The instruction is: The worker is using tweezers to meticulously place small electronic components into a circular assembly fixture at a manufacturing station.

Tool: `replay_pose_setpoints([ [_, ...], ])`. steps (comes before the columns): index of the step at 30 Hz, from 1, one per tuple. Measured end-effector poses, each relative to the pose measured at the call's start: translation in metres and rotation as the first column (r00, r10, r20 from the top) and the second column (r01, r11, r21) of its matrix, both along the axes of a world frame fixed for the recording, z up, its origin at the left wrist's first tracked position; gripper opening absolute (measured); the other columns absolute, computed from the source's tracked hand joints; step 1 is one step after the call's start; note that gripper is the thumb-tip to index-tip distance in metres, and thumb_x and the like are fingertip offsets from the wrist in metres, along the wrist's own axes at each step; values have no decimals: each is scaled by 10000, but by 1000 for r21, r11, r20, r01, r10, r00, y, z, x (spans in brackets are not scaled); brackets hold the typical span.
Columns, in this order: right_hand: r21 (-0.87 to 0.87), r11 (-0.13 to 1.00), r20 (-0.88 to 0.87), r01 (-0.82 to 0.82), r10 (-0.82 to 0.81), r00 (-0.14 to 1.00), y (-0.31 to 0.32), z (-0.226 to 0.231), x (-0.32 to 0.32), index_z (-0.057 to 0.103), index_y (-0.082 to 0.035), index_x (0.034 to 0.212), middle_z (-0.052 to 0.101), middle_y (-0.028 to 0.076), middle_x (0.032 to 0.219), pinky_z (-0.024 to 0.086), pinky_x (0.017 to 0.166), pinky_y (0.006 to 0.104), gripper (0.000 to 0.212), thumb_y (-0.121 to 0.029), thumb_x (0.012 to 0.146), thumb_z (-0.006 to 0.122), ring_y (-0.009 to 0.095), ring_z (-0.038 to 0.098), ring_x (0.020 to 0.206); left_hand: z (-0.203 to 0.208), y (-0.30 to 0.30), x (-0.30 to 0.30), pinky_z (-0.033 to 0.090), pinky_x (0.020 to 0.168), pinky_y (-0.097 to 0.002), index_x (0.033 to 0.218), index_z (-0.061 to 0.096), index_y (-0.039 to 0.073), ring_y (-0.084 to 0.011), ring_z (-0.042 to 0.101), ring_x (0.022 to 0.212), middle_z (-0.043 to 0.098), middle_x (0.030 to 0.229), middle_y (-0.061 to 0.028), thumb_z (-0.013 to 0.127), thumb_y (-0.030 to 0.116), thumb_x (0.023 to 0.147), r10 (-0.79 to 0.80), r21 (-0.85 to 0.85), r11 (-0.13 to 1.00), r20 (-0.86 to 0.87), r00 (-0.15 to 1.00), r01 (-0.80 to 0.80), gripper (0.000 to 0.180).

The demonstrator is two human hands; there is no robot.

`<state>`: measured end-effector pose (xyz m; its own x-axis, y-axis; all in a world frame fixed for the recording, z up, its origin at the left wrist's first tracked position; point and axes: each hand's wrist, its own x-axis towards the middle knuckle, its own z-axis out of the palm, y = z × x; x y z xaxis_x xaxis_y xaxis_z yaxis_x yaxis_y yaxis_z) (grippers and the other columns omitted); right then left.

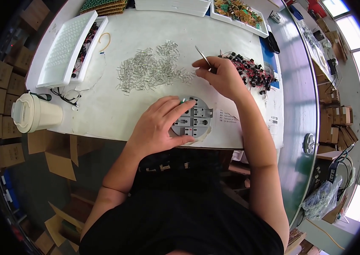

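One lidded cup (40, 114) stands at your far left, by the near corner of the white table (97, 117). Next, beyond your left hand (156, 122), a loose heap of clear or metal clips (146, 70) sprawls, its longer run going left to right. That hand is spread, fingers on the grey disc (201, 113) and thumb at its near rim. Flat and round, the disc has no long axis; the clips lie ahead of it and to its left. Nearer to them is your right hand (226, 77), fingertips just beside their right end. It grips a slim tool (200, 52) pointing away and leftward; whether finger and thumb also pinch a clip, I cannot tell. Rightmost lie black parts (254, 73) on red wires
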<state>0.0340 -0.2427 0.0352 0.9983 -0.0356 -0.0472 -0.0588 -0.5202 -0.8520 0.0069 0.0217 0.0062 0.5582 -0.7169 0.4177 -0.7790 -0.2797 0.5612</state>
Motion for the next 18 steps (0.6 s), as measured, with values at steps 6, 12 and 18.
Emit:
replay_pose_setpoints([
  [6,-139,989,9,54,-54,999,1,14,-6,787,-6,1114,757,73,862,539,720,312,203,-108,939,769,123,636,737,0,0,-1,537,1057,-470,1458,647,124,-369,630,1246,660,1302,-153,951,441,707,-3,4,1000,-27,1000,3,870],
  [12,-64,997,-63,45,-49,997,5,29,-28,719,12,1094,692,-11,856,487,694,238,196,-59,922,781,38,575,754,4,2,-4,538,1063,-447,1476,608,134,-345,627,1260,641,1322,-142,954,409,711,43,-29,998,-135,990,-47,884],
  [18,46,999,-230,-7,17,973,14,30,-48,669,6,1073,657,-11,825,489,679,228,217,-32,895,787,35,595,748,0,1,-3,539,1070,-449,1496,585,133,-351,623,1283,631,1372,-151,962,395,703,38,-39,998,-184,982,-46,916],
])
